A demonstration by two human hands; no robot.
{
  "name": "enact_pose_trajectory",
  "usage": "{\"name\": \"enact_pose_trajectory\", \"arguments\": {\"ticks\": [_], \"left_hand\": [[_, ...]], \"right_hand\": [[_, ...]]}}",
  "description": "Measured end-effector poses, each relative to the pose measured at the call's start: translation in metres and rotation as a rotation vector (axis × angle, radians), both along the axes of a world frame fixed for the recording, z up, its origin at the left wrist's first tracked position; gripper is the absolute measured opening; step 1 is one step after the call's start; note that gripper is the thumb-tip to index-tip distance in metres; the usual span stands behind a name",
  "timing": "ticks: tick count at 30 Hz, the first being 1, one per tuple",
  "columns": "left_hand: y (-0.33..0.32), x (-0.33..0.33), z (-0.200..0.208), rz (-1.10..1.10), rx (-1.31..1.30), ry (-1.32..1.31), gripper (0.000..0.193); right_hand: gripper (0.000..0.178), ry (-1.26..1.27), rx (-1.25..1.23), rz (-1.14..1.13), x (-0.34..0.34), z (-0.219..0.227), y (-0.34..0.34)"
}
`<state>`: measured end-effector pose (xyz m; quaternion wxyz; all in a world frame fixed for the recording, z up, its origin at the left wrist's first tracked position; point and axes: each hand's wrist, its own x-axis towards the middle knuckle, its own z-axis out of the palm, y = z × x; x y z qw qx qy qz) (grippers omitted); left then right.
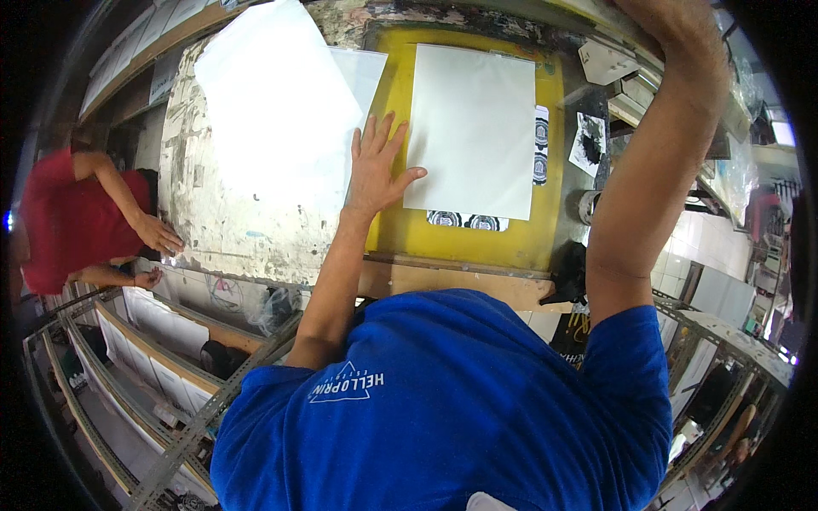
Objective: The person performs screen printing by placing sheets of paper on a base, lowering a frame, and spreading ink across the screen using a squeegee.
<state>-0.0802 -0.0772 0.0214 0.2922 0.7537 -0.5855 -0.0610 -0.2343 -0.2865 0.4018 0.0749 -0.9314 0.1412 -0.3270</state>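
My left hand [375, 166] is spread flat, fingers apart, and holds nothing. It lies over the left edge of a yellow panel [477, 243], between two groups of paper. Just right of it, a white sheet [473, 128] rests on the panel. Printed pieces with round black emblems [486, 223] show past the sheet's lower and right edges. Bright white sheets [273, 102] lie loosely overlapped to the left. My right arm is raised along the right side; only the wrist and part of my right hand [673, 19] show at the top edge, with the fingers out of sight.
A paint-stained worktable [196, 221] carries the papers. At left, a person in a red shirt [81, 217] has a hand at its edge. An ink-blotted paper [588, 143] lies right of the panel. Metal-framed racks [162, 366] stand lower left; a wooden edge [460, 281] runs before me.
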Motion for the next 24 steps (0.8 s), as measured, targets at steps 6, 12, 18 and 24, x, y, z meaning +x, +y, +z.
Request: {"name": "enact_pose_trajectory", "arguments": {"ticks": [6, 12, 18, 24], "left_hand": [[-0.012, -0.005, -0.002, -0.131, 0.255, -0.051, 0.101], [-0.013, -0.003, -0.010, -0.176, 0.298, -0.025, 0.107], [-0.012, -0.003, -0.014, -0.181, 0.294, -0.035, 0.108], [-0.010, -0.002, -0.006, -0.127, 0.122, 0.038, 0.111]], "right_hand": [[0.042, -0.104, -0.106, -0.118, 0.004, -0.018, -0.001], [0.039, 0.004, 0.087, -0.025, 0.005, -0.008, -0.024], [0.039, -0.037, 0.121, -0.028, 0.007, -0.011, -0.020], [0.041, -0.023, 0.163, -0.052, 0.004, -0.013, -0.020]]}}
